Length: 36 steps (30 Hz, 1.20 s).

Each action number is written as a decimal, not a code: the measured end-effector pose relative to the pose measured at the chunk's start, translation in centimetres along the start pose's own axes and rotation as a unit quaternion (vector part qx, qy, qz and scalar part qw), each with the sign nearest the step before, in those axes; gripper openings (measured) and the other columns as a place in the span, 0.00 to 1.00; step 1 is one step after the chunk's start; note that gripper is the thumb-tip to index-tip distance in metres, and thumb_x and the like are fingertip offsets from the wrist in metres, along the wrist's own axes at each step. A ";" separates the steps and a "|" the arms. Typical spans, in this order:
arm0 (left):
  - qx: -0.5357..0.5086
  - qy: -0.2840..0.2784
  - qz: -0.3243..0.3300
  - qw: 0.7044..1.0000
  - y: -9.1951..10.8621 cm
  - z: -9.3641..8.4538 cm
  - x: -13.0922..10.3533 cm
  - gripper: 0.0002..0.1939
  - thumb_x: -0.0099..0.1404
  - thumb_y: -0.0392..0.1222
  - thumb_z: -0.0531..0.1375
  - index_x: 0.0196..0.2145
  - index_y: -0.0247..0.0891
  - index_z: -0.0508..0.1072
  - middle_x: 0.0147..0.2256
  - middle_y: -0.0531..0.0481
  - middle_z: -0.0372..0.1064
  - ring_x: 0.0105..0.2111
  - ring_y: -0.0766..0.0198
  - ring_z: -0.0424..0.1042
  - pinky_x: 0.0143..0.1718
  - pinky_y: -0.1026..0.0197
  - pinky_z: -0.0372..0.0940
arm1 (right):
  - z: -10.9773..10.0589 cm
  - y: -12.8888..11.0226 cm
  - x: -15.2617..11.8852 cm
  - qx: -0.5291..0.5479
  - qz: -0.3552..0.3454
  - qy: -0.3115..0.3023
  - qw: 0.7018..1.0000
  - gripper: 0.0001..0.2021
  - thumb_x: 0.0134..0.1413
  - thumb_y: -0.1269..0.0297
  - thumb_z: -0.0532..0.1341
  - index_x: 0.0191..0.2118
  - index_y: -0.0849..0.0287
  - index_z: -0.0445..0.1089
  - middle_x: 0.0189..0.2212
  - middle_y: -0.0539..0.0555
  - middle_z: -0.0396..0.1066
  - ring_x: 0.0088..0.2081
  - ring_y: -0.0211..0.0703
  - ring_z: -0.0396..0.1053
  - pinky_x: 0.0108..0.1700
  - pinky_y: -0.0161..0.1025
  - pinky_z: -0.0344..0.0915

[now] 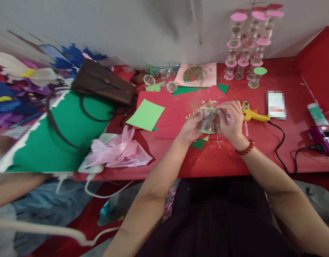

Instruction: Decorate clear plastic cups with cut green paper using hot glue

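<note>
An hourglass (209, 121) made of two clear plastic cups joined at a narrow waist is upright in front of me. Light green paper with ragged, cut edges shows at its top rim. My left hand (192, 125) is closed around its left side. Pinched at the right of the top rim are the fingers of my right hand (232, 117); what they hold is too small to make out. Green paper scraps (204, 139) lie below and around the hourglass. Just right of my right hand is a yellow glue gun (254, 113).
Pink-topped hourglasses (243, 62) stand stacked at the back. Light green paper (146, 115) lies on red sheets. A brown bag (104, 82), green board (60, 139) and pink plastic bag (119, 148) are on the left. A black cord (281, 142) runs off the front edge. Another person's arm (20, 189) is at lower left.
</note>
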<state>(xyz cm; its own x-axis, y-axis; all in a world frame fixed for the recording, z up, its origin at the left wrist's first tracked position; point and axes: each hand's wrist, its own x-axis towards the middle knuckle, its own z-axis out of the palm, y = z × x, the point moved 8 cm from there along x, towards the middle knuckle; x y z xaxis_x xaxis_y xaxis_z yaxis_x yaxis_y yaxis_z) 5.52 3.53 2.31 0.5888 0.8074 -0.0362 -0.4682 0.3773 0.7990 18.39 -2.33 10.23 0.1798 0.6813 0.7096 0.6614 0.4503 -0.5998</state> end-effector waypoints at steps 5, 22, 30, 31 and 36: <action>0.042 0.042 0.058 0.997 1.9 -0.9 -0.2 0.24 0.54 0.53 0.77 0.45 0.48 0.78 0.45 0.50 0.79 0.44 0.57 0.80 0.45 0.56 0.74 | 0.0 0.4 -0.1 0.083 0.049 0.012 0.995 0.06 0.67 0.57 0.61 0.44 0.49 0.73 0.42 0.55 0.76 0.46 0.49 0.73 0.51 0.51 0.71; 0.195 0.066 0.177 0.962 3.9 -1.4 -0.1 0.26 0.54 0.47 0.75 0.51 0.46 0.78 0.52 0.46 0.78 0.51 0.57 0.76 0.46 0.60 0.70 | 2.9 3.5 -0.9 0.304 0.285 -0.102 0.904 0.25 0.57 0.39 0.68 0.28 0.53 0.58 0.24 0.44 0.51 0.25 0.34 0.52 0.26 0.35 0.55; 0.288 0.105 0.135 0.942 4.1 -0.7 -0.9 0.29 0.57 0.64 0.71 0.22 0.40 0.64 0.18 0.57 0.57 0.20 0.70 0.58 0.23 0.63 0.56 | 3.2 3.2 -1.1 0.262 0.252 -0.115 0.924 0.22 0.61 0.45 0.65 0.29 0.52 0.56 0.24 0.44 0.50 0.26 0.35 0.50 0.27 0.36 0.52; 0.302 0.109 0.134 0.938 4.1 -0.5 -1.0 0.29 0.57 0.64 0.71 0.21 0.40 0.63 0.18 0.58 0.56 0.20 0.70 0.57 0.22 0.63 0.55 | 3.3 3.2 -1.1 0.256 0.250 -0.117 0.927 0.21 0.61 0.46 0.64 0.29 0.52 0.56 0.24 0.44 0.49 0.26 0.35 0.50 0.28 0.36 0.52; 0.375 0.106 0.138 0.911 4.6 0.0 -1.4 0.27 0.63 0.63 0.66 0.22 0.40 0.65 0.18 0.57 0.59 0.20 0.70 0.58 0.23 0.62 0.53 | 2.8 3.0 -1.0 0.189 0.221 -0.098 0.952 0.19 0.63 0.51 0.62 0.28 0.52 0.55 0.23 0.43 0.49 0.25 0.34 0.49 0.29 0.38 0.51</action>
<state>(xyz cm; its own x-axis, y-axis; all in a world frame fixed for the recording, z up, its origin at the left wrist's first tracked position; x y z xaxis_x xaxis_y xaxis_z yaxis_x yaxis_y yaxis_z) 2.57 4.15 6.10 0.3399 0.9237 0.1768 0.0494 -0.2053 0.9775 18.15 -0.04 6.70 0.2162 0.9299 0.2977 0.2375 0.2457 -0.9398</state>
